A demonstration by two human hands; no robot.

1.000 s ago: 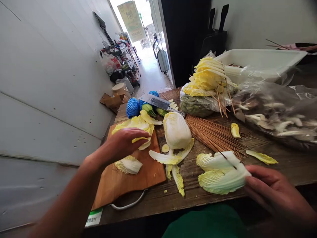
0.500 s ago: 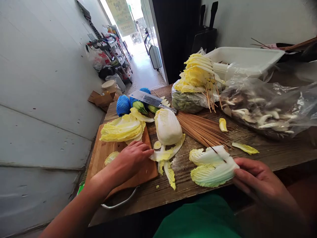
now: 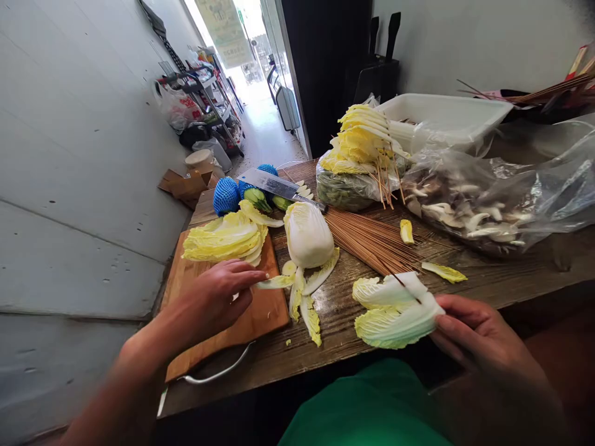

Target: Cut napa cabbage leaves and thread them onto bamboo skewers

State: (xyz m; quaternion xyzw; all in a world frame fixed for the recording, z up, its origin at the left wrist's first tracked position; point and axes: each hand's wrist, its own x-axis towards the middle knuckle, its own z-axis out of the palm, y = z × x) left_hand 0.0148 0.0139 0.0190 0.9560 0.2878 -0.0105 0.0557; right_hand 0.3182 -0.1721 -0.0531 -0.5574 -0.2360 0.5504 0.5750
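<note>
On the right, my right hand pinches the white stem end of napa cabbage leaves, with a thin skewer running into them. My left hand reaches over the wooden cutting board. Its fingertips are on one end of a narrow cabbage leaf strip; the grip is partly hidden. Just beyond stands a cabbage head, with trimmed leaf pieces at its base. A pile of yellow leaves lies on the board's far part.
Bamboo skewers fan across the table behind the held leaves. A cleaver rests over netted vegetables at the back. Skewered leaves sit on a bag; bagged mushrooms and a white tub are at right.
My left hand has drawn back to the left, and the narrow leaf strip has shifted left with it. My right hand keeps hold of the skewered leaves. The view has moved slightly.
</note>
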